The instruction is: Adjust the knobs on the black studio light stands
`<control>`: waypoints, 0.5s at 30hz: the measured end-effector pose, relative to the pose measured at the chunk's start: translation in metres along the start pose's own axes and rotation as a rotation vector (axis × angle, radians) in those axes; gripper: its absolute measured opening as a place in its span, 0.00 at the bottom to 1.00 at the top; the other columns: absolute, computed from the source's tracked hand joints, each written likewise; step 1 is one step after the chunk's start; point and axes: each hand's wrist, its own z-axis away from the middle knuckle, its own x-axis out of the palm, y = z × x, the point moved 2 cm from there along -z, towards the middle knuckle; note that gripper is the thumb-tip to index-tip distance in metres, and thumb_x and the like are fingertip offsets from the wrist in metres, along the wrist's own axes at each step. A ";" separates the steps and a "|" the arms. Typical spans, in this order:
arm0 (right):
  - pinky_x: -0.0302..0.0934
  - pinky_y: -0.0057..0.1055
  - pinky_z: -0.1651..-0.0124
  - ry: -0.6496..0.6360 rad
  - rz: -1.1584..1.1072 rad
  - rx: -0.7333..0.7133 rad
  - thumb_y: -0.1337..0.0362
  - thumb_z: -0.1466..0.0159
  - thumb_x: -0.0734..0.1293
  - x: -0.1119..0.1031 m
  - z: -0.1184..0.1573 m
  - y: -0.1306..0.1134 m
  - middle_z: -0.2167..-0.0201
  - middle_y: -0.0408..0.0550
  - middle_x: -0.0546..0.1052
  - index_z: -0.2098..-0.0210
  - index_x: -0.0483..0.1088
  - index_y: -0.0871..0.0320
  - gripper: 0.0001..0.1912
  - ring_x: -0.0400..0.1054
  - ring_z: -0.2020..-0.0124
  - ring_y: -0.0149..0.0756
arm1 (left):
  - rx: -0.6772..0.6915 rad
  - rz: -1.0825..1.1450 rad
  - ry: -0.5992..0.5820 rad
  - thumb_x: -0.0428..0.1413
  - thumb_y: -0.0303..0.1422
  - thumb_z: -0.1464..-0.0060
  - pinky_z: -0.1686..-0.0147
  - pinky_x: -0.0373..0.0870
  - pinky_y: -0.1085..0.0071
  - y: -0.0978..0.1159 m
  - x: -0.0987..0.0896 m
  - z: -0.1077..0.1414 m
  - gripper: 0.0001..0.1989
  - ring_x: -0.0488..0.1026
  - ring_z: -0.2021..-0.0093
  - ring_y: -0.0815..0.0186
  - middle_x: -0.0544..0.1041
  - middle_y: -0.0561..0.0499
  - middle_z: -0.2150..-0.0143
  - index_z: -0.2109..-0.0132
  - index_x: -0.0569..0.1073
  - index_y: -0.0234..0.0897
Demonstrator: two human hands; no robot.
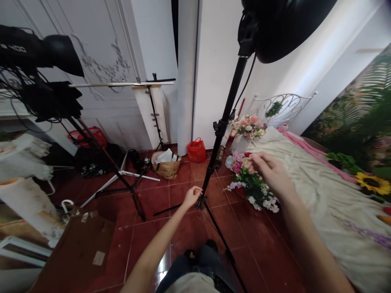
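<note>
A black light stand rises in front of me, its tripod legs spread on the floor. It carries a large black lamp head with a round reflector at the top. My left hand is beside the lower pole, just above the leg joint, with its fingers curled closed. Whether it touches the pole or grips a small part there cannot be made out. My right hand is raised to the right of the pole, fingers drawn together. Anything between its fingertips is hidden against the artificial flowers behind.
Another light stand with a black studio lamp stands left. A woven bag and a red bag sit by the wall. Cardboard lies lower left. A cloth-covered bed with a sunflower is right.
</note>
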 end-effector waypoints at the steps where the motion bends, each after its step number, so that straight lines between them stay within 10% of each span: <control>1: 0.65 0.25 0.70 -0.027 -0.027 0.038 0.49 0.37 0.60 0.005 -0.010 0.015 0.71 0.46 0.74 0.62 0.68 0.58 0.18 0.68 0.73 0.29 | 0.027 -0.009 0.017 0.53 0.39 0.48 0.64 0.69 0.70 0.007 0.000 -0.006 0.12 0.74 0.67 0.67 0.77 0.47 0.69 0.63 0.72 0.34; 9: 0.60 0.17 0.79 -0.037 0.005 0.646 0.66 0.35 0.55 0.073 -0.057 0.200 0.69 0.48 0.75 0.60 0.67 0.62 0.11 0.63 0.81 0.21 | 0.227 0.057 0.166 0.56 0.32 0.51 0.54 0.68 0.65 0.058 0.021 -0.062 0.13 0.72 0.57 0.66 0.73 0.44 0.56 0.57 0.68 0.36; 15: 0.65 0.21 0.75 -0.076 0.062 0.768 0.62 0.32 0.52 0.095 -0.078 0.251 0.63 0.53 0.75 0.55 0.64 0.63 0.15 0.68 0.78 0.23 | 0.402 0.134 0.285 0.58 0.33 0.52 0.46 0.63 0.63 0.100 0.053 -0.115 0.20 0.69 0.50 0.65 0.71 0.44 0.52 0.52 0.65 0.38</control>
